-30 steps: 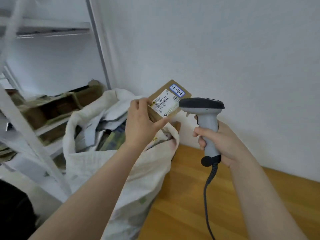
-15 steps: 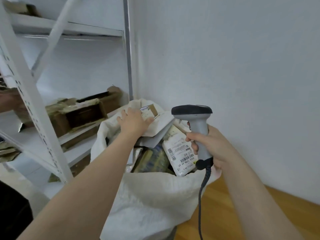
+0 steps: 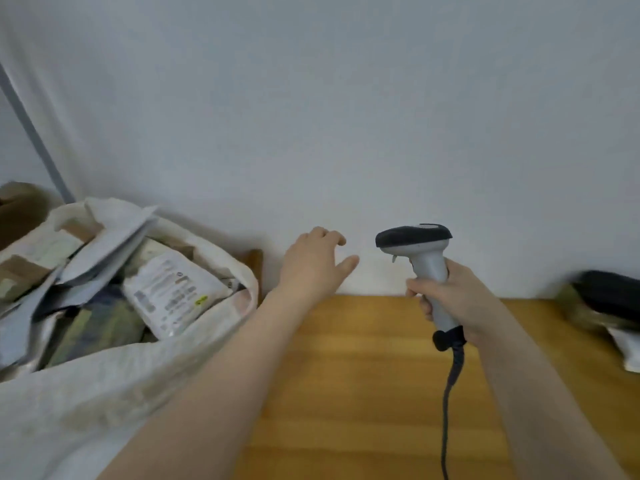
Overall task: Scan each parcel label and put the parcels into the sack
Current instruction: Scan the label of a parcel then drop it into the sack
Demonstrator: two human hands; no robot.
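A white woven sack [image 3: 104, 386] stands at the left, filled with several parcels; a white labelled pouch [image 3: 173, 292] lies on top. My left hand [image 3: 315, 265] hovers empty above the far edge of the wooden table [image 3: 363, 393], right of the sack, fingers loosely spread. My right hand [image 3: 446, 299] grips the handle of a grey barcode scanner [image 3: 420, 258] with a black head, held upright, its cable hanging down. At the right edge lie blurred parcels [image 3: 609, 306], a dark one on top of a white one.
A plain white wall runs behind the table. A grey shelf upright [image 3: 34, 140] and a brown cardboard box [image 3: 17, 209] show at the far left behind the sack.
The small cardboard parcel went from my left hand into the sack. My left hand then moved right, empty, over the table. The view swung right; the scanner stayed in my right hand.
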